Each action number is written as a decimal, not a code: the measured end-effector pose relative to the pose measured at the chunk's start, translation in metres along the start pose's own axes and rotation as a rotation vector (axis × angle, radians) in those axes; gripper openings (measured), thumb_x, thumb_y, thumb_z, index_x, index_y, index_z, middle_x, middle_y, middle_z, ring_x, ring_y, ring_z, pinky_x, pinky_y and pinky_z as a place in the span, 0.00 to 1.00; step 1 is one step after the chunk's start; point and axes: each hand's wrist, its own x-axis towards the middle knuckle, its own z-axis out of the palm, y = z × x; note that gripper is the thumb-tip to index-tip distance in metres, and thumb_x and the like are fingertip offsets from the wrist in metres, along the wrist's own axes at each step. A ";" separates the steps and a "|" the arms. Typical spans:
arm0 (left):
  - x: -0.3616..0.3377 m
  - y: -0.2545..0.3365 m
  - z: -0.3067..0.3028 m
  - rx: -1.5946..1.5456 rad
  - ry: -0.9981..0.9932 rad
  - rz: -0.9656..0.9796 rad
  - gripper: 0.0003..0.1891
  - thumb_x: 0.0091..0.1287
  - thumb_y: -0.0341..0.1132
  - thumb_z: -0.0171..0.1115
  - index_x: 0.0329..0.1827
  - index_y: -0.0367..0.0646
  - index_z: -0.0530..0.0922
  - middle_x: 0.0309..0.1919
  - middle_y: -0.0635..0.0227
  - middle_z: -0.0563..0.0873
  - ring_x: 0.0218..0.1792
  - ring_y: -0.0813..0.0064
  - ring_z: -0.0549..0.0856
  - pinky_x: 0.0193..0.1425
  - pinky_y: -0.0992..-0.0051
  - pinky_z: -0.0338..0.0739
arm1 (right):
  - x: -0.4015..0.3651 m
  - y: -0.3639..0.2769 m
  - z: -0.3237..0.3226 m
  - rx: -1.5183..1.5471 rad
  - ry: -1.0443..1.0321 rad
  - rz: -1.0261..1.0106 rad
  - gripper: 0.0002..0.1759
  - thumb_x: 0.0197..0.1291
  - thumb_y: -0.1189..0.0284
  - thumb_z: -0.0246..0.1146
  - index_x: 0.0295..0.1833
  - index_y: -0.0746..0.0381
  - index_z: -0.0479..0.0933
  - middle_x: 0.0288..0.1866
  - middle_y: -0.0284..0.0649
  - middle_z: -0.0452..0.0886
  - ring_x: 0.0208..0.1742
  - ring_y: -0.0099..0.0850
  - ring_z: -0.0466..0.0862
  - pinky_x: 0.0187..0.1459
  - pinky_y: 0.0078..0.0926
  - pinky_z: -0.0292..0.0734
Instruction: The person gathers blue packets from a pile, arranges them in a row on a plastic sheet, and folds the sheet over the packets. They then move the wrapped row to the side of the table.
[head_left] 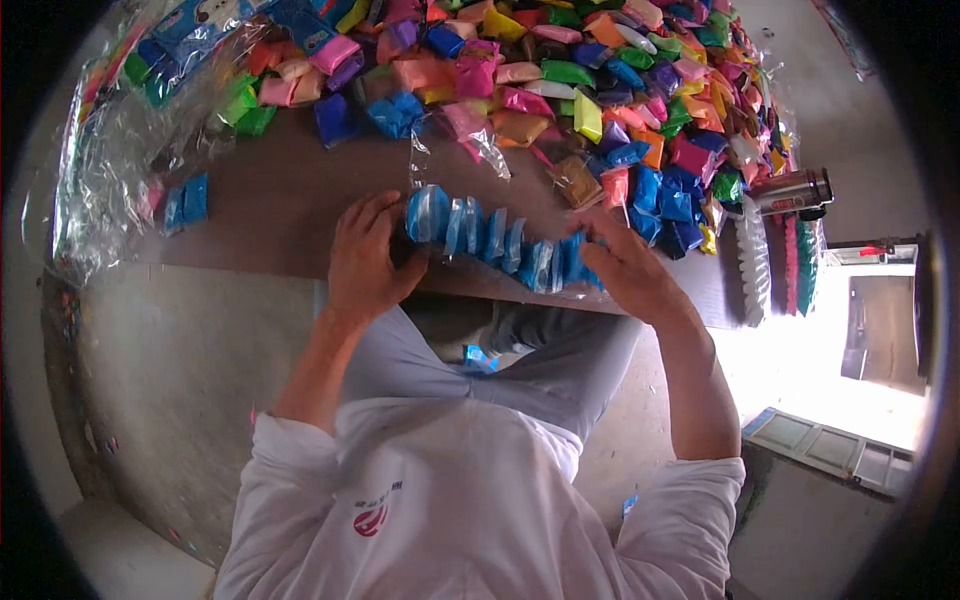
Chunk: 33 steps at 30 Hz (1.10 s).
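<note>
Row of blue packets (495, 237) seen near the front edge of the brown table (270, 205), packets set side by side, row slanted slightly down toward the right. Clear film is seen around some of them. Row is flanked by both hands.

Left hand (365, 255) placed at the left end: thumb and fingers spread well apart, nothing seen gripped between them, end packet just beside; whether it is touched cannot be told.

Right hand (630, 265) placed at the right end: fingers bent and pointed toward the last packets, fingertips partly hidden; whether anything is gripped cannot be told.

Brown packet (577, 182) located just beyond the right hand. Far side of table covered by a big pile of coloured packets (600, 110), mixed pink, green, orange, blue, yellow. Two small blue packets (187, 203) placed at left, well apart from the row, near crumpled clear plastic (110, 175).

Metal flask (790, 192) laid on its side at the right end of the table. White strip (752, 262) and green strip (808, 268) hung near it. White shirt (460, 490) and grey trousers (560, 365) worn by the person.
</note>
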 end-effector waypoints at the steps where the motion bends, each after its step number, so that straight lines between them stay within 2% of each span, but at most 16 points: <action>1: 0.000 0.001 -0.001 0.009 0.004 0.001 0.27 0.47 0.37 0.69 0.53 0.39 0.77 0.55 0.57 0.78 0.59 0.54 0.74 0.66 0.58 0.67 | 0.001 0.001 -0.002 -0.039 -0.098 -0.005 0.18 0.64 0.71 0.50 0.58 0.62 0.71 0.47 0.43 0.78 0.49 0.31 0.77 0.54 0.28 0.70; 8: 0.002 0.003 -0.001 0.000 -0.017 -0.013 0.27 0.47 0.37 0.68 0.53 0.40 0.77 0.55 0.58 0.78 0.60 0.54 0.74 0.66 0.59 0.66 | 0.004 -0.009 -0.005 -0.191 -0.256 0.126 0.19 0.70 0.62 0.51 0.60 0.61 0.71 0.54 0.47 0.78 0.56 0.39 0.78 0.59 0.32 0.70; 10: 0.001 0.002 -0.002 0.023 -0.036 -0.020 0.28 0.49 0.40 0.68 0.55 0.40 0.76 0.56 0.57 0.78 0.60 0.53 0.74 0.67 0.57 0.66 | 0.003 -0.008 -0.008 -0.149 -0.223 -0.051 0.17 0.69 0.62 0.51 0.53 0.63 0.71 0.48 0.55 0.78 0.52 0.50 0.79 0.51 0.42 0.73; 11: 0.000 0.002 -0.002 0.044 -0.056 -0.024 0.29 0.52 0.42 0.68 0.57 0.40 0.75 0.58 0.56 0.77 0.61 0.52 0.75 0.67 0.56 0.66 | 0.003 -0.007 -0.010 -0.148 -0.225 -0.050 0.17 0.69 0.62 0.51 0.53 0.63 0.71 0.48 0.55 0.78 0.52 0.50 0.79 0.51 0.42 0.73; 15: -0.001 0.000 0.000 0.051 -0.054 -0.026 0.29 0.53 0.43 0.67 0.57 0.39 0.75 0.58 0.56 0.77 0.61 0.52 0.75 0.67 0.56 0.66 | -0.001 -0.012 -0.018 -0.275 -0.194 -0.108 0.17 0.66 0.64 0.53 0.54 0.65 0.71 0.50 0.57 0.78 0.54 0.50 0.79 0.51 0.43 0.73; 17: 0.000 0.001 0.001 0.029 -0.015 -0.030 0.27 0.48 0.38 0.68 0.53 0.40 0.78 0.56 0.58 0.78 0.61 0.54 0.73 0.67 0.58 0.65 | -0.001 -0.015 -0.022 -0.306 -0.209 -0.102 0.18 0.65 0.65 0.54 0.54 0.66 0.72 0.49 0.58 0.78 0.53 0.50 0.80 0.51 0.44 0.74; 19: 0.000 -0.001 0.001 0.038 -0.031 -0.015 0.27 0.51 0.41 0.67 0.55 0.40 0.77 0.57 0.57 0.78 0.61 0.53 0.74 0.67 0.57 0.66 | 0.005 -0.015 -0.025 -0.316 -0.291 -0.047 0.18 0.60 0.68 0.55 0.52 0.67 0.73 0.45 0.59 0.80 0.49 0.52 0.81 0.51 0.45 0.74; 20: 0.000 -0.002 0.001 0.049 -0.047 -0.001 0.28 0.54 0.44 0.67 0.56 0.39 0.76 0.58 0.56 0.78 0.61 0.51 0.74 0.67 0.56 0.67 | 0.006 -0.015 -0.025 -0.317 -0.292 -0.046 0.18 0.60 0.68 0.55 0.52 0.67 0.73 0.45 0.59 0.80 0.49 0.52 0.81 0.51 0.45 0.74; 22: 0.000 0.000 -0.001 0.057 -0.046 -0.010 0.28 0.53 0.44 0.67 0.56 0.40 0.76 0.58 0.56 0.78 0.61 0.52 0.74 0.67 0.56 0.67 | 0.007 -0.017 -0.024 -0.330 -0.271 -0.005 0.18 0.57 0.70 0.56 0.51 0.68 0.74 0.41 0.59 0.81 0.46 0.54 0.82 0.50 0.46 0.75; 29: 0.000 0.002 -0.002 0.062 -0.054 -0.050 0.26 0.52 0.40 0.67 0.56 0.42 0.77 0.59 0.58 0.77 0.62 0.53 0.74 0.68 0.58 0.66 | 0.010 -0.013 -0.019 -0.371 -0.239 0.025 0.17 0.54 0.71 0.57 0.49 0.69 0.75 0.43 0.56 0.82 0.47 0.51 0.83 0.50 0.44 0.76; 31: 0.000 0.002 -0.002 0.058 -0.056 -0.048 0.27 0.51 0.40 0.67 0.56 0.42 0.77 0.59 0.58 0.77 0.62 0.53 0.74 0.68 0.58 0.66 | 0.013 -0.021 -0.027 -0.258 -0.310 0.114 0.23 0.58 0.73 0.57 0.60 0.68 0.73 0.45 0.50 0.82 0.39 0.36 0.85 0.42 0.30 0.80; 33: -0.001 0.002 -0.001 0.052 -0.058 -0.048 0.27 0.51 0.39 0.67 0.56 0.42 0.77 0.58 0.58 0.77 0.62 0.53 0.74 0.67 0.57 0.66 | 0.012 -0.025 -0.028 -0.256 -0.316 0.143 0.23 0.59 0.73 0.56 0.61 0.68 0.72 0.45 0.49 0.81 0.38 0.34 0.84 0.42 0.29 0.81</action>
